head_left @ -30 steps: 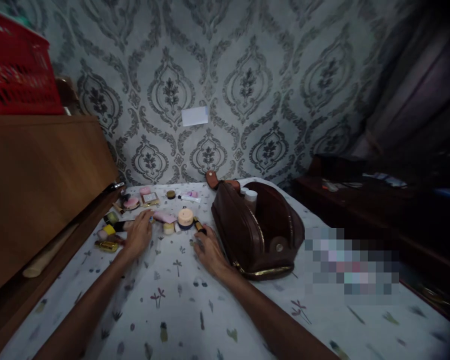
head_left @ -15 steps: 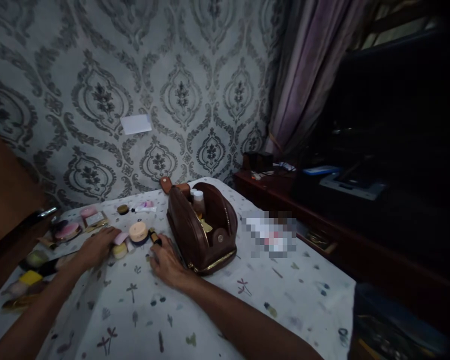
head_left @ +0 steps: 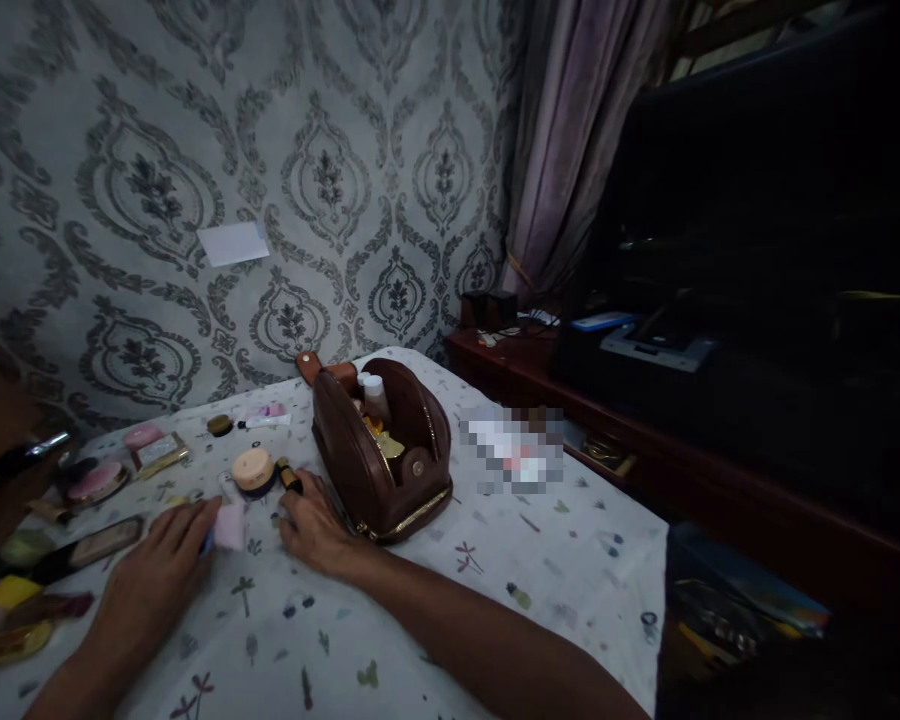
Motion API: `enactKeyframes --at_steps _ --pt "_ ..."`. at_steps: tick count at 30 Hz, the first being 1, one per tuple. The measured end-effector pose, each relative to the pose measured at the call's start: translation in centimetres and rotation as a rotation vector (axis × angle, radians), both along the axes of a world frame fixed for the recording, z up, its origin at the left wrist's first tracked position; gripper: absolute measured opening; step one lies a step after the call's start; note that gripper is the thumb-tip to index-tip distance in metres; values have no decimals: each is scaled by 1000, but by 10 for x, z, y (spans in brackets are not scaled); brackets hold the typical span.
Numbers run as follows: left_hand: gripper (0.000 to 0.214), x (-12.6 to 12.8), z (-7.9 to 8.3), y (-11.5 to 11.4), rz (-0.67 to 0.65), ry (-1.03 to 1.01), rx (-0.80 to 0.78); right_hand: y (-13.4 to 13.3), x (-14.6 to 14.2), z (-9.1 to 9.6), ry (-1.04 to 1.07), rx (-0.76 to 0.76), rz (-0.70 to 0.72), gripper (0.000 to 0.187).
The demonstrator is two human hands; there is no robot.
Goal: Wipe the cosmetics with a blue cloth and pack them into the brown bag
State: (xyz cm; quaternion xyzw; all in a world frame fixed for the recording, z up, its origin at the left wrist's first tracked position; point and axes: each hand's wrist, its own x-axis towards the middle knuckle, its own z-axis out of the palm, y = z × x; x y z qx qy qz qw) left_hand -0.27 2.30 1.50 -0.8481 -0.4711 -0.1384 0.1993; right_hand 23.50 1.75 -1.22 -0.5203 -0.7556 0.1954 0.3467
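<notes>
My left hand (head_left: 166,545) is closed around a small pale pink, block-like item (head_left: 229,527) that sticks out past the fingertips. My right hand (head_left: 315,530) rests on the cloth, its fingers around a small black tube with a gold band (head_left: 289,477). Between and beyond the hands stands a round jar with a peach lid (head_left: 253,470). Just right of my right hand is a brown toiletry bag (head_left: 352,450), unzipped, with a white-capped bottle (head_left: 376,396) and yellow items inside.
Makeup compacts (head_left: 97,481), a yellow block (head_left: 11,592) and other cosmetics lie along the left of the patterned tablecloth (head_left: 420,620). A white tube (head_left: 266,421) and a small dark jar (head_left: 220,426) lie near the wall. A blurred-out item (head_left: 514,445) is right of the bag.
The view has swung to the right. My left hand has drawn the pale pink item back towards me, away from the peach-lidded jar. My right hand keeps its place beside the bag.
</notes>
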Motion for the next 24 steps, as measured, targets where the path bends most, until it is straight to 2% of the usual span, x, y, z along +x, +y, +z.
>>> enactKeyframes --at_steps 3,6,11,14,20,24 --pt "45 12 -12 -19 -52 19 -40 1 -1 -2 -7 39 -14 22" --pt "39 25 -17 -28 -74 17 -42 0 -1 0 -9 80 -12 21" --pt "38 32 -17 -26 -78 -98 -28 -7 2 6 -83 315 70 15" --pt "41 25 -19 -24 -27 -157 -19 -10 3 10 -160 376 164 17" --pt "43 5 -24 -19 48 -161 -58 -18 -1 20 -132 245 226 28" --pt "41 -2 -26 -13 115 -248 -104 -24 -6 21 -78 126 269 20"
